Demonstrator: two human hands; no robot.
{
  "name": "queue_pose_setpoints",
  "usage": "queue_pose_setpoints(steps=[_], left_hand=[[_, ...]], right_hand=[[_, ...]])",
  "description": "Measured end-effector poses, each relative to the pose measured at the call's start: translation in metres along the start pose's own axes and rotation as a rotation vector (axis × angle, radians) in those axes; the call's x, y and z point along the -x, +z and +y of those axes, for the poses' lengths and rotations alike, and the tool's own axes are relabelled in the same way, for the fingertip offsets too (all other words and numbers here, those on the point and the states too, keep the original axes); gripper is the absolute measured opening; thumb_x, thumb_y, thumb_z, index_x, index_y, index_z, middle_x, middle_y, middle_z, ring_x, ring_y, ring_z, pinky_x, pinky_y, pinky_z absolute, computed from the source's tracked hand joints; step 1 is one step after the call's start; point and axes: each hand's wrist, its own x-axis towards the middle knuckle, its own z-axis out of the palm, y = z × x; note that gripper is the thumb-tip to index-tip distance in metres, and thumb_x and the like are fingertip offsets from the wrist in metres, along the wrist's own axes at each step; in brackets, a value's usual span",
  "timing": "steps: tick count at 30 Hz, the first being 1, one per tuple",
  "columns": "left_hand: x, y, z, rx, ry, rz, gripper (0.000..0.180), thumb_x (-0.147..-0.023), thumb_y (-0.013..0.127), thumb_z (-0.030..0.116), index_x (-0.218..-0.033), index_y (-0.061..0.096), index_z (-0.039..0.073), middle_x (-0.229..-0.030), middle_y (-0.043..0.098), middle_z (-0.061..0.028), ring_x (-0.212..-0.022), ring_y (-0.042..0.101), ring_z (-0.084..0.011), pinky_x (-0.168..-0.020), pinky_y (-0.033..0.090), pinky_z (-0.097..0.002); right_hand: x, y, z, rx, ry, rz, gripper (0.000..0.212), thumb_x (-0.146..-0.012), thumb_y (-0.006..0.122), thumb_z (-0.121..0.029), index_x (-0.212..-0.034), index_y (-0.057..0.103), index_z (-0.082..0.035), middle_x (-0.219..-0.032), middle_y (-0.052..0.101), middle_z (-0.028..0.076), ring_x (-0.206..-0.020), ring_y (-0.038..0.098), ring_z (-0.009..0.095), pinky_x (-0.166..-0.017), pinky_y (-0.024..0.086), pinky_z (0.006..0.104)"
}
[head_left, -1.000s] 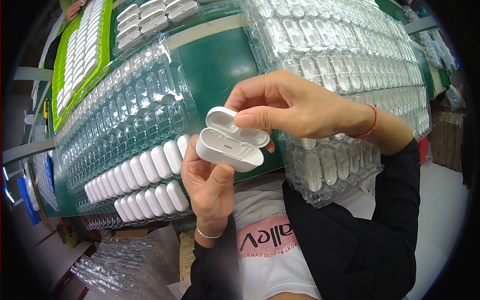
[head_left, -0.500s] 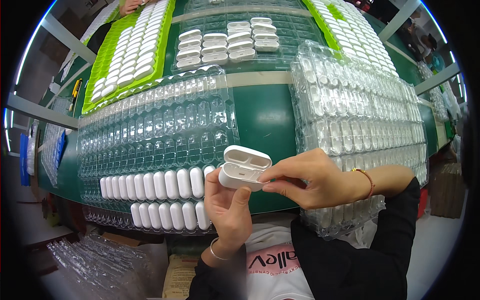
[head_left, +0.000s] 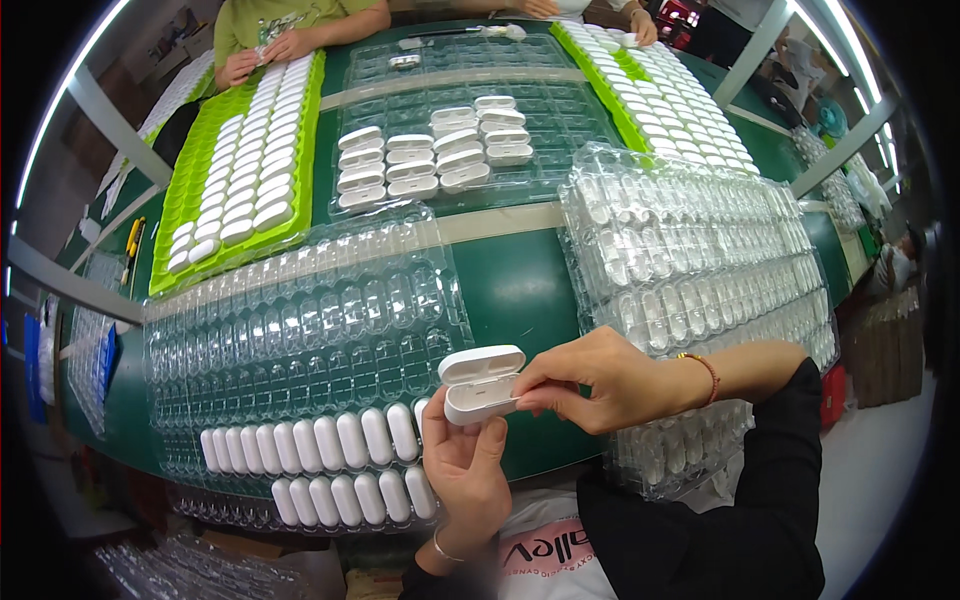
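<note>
A white earbud charging case [head_left: 482, 398] with its lid raised rests in my left hand [head_left: 468, 482], whose fingers and thumb wrap round its lower body. My right hand [head_left: 592, 385] pinches at the right end of the case's inside, thumb and forefinger close together. Whatever sits between those fingertips is hidden. Left of my hands lies a clear plastic tray [head_left: 300, 335] of oval pockets. Closed white cases [head_left: 327, 443] stand in its near rows, close by my left hand.
Stacked clear trays [head_left: 690, 255] stand at the right. Farther off, several white cases with raised lids [head_left: 410, 165] sit on another clear tray. Green trays [head_left: 185, 195] of white cases flank it. Co-workers' hands [head_left: 287, 46] show at the far edge.
The view has tilted up, so the table sits lower and the co-workers show more. The case has turned a little in my left hand; my right fingertips remain at its right end.
</note>
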Motion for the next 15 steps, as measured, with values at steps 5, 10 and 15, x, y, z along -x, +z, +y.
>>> queue_pose_setpoints(steps=[5,10,15], left_hand=[[0.004,0.007,-0.002,-0.034,-0.200,-0.133,0.040,-0.091,0.055,-0.003,-0.129,0.042,-0.003,-0.122,0.054,-0.0136,-0.113,0.055,-0.0211,-0.094,0.047,-0.0352],[0.019,-0.006,0.000,-0.154,-0.429,-0.516,0.013,-0.090,0.055,-0.003,-0.103,0.057,-0.003,-0.102,0.058,-0.0139,-0.097,0.059,-0.0234,-0.083,0.048,-0.0350],[0.027,0.003,-0.012,-0.053,-0.213,-0.344,0.024,-0.071,0.053,-0.012,-0.058,0.046,0.007,-0.052,0.049,-0.0071,-0.059,0.050,-0.0210,-0.060,0.040,-0.0300]], right_hand=[[-0.004,-0.004,0.004,0.029,-0.036,0.043,0.012,-0.084,0.069,-0.013,-0.089,0.064,-0.004,-0.070,0.064,0.012,-0.060,0.063,0.028,-0.054,0.047,0.0353],[0.001,-0.020,0.014,0.188,-0.117,0.166,0.012,-0.084,0.068,-0.015,-0.085,0.062,-0.005,-0.071,0.065,0.012,-0.064,0.063,0.032,-0.056,0.047,0.0399],[0.022,-0.031,0.018,0.225,-0.106,0.224,0.013,-0.084,0.069,-0.016,-0.086,0.060,-0.006,-0.070,0.064,0.011,-0.066,0.063,0.032,-0.057,0.045,0.0398]])
